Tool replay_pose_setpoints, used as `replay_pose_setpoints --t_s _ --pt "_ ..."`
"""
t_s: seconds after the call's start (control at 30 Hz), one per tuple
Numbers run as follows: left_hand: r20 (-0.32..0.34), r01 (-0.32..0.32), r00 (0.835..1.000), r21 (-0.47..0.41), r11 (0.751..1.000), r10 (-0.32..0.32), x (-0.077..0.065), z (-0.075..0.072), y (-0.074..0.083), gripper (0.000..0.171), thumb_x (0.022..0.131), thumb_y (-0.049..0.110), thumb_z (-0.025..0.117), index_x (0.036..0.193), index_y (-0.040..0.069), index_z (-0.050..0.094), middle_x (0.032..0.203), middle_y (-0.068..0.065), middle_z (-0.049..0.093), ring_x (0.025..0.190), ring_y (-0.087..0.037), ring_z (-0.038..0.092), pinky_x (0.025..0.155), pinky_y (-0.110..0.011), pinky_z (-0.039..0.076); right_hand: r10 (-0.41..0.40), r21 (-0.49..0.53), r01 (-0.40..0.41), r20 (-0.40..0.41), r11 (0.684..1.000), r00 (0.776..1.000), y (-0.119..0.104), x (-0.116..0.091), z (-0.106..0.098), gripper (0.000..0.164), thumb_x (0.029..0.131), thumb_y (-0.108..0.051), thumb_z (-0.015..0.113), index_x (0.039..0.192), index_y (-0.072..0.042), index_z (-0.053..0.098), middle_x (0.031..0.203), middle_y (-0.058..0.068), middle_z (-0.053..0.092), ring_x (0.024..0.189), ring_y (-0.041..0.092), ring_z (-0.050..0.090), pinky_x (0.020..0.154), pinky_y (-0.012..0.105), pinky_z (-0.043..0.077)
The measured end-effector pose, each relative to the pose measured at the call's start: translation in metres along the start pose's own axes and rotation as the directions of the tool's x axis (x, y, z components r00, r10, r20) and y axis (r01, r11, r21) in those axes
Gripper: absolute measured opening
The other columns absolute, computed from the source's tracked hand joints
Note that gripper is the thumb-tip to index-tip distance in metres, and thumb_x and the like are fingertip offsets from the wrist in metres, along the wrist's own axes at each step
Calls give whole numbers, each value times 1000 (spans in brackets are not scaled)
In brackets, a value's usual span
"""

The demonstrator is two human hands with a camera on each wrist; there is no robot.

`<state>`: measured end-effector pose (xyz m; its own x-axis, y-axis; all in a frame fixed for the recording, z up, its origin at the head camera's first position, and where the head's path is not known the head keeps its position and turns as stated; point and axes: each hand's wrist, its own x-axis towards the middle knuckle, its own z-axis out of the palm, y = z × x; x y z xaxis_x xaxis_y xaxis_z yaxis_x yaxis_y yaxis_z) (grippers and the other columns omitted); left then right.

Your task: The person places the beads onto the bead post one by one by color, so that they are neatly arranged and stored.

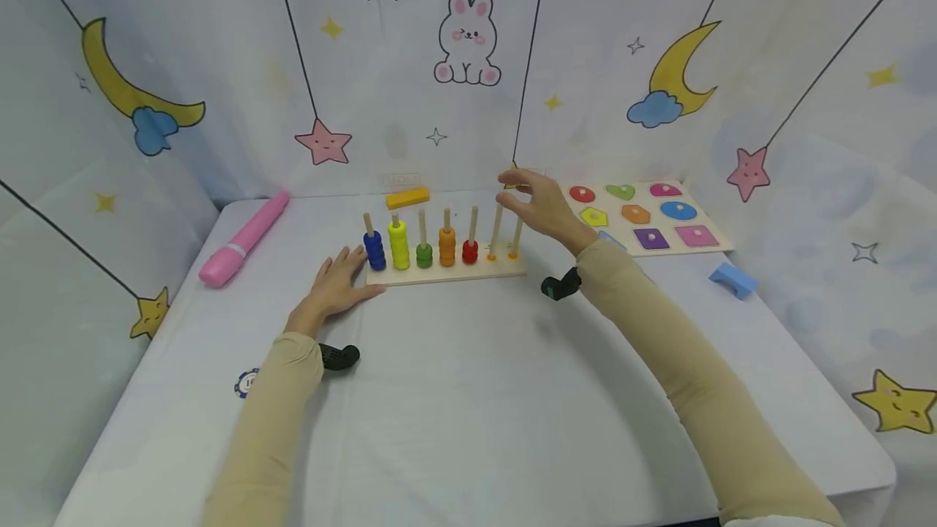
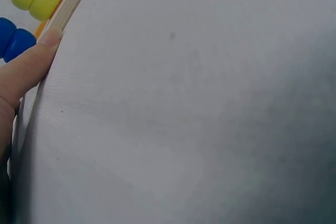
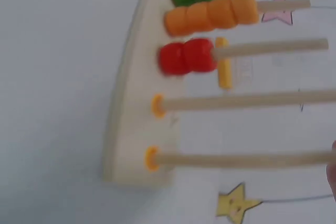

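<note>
A wooden bead stacker (image 1: 446,273) stands on the table in the head view, its upright pegs carrying blue, yellow, green, orange and red beads (image 3: 188,56). The two rightmost pegs (image 3: 252,101) are bare. My left hand (image 1: 337,283) holds the stacker's left end beside the blue beads (image 1: 374,251); its thumb (image 2: 37,59) lies against the front edge of the base. Above the bare pegs hovers my right hand (image 1: 538,203), thumb and fingers apart, no bead visible between them. In the right wrist view, just a fingertip (image 3: 332,177) shows, at the outermost peg's tip.
Behind the stacker lies a yellow block (image 1: 407,198). A shape puzzle board (image 1: 699,238) sits at the back right, with a blue arch block (image 1: 733,280) near it. To the left are a pink stick-like object (image 1: 245,241) and a round chip (image 1: 246,382), partly behind the left sleeve.
</note>
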<state>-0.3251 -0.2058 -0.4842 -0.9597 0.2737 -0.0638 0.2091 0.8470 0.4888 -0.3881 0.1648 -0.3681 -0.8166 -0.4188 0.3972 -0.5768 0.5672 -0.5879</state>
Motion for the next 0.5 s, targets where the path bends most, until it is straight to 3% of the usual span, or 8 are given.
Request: replay_pose_setpoints --t_s 0.3,0.5 --pt "12 8 1000 29 1000 -8 -5 -1 -6 86 90 51 56 149 1 19 155 -19 12 142 -37 -1 113 -51 -7 143 11 -143 16 990 990 43 -55 -8 41 92 -24 63 126 -3 55 125 12 57 118 26 51 102 39 42" --pt "24 -10 1000 13 1000 10 -2 -8 0 87 90 50 56 149 -1 18 155 -19 11 142 -38 -1 113 -51 -7 208 -23 -207 67 978 976 56 -73 -14 47 92 -30 62 130 -3 52 131 17 53 121 35 47 102 48 40"
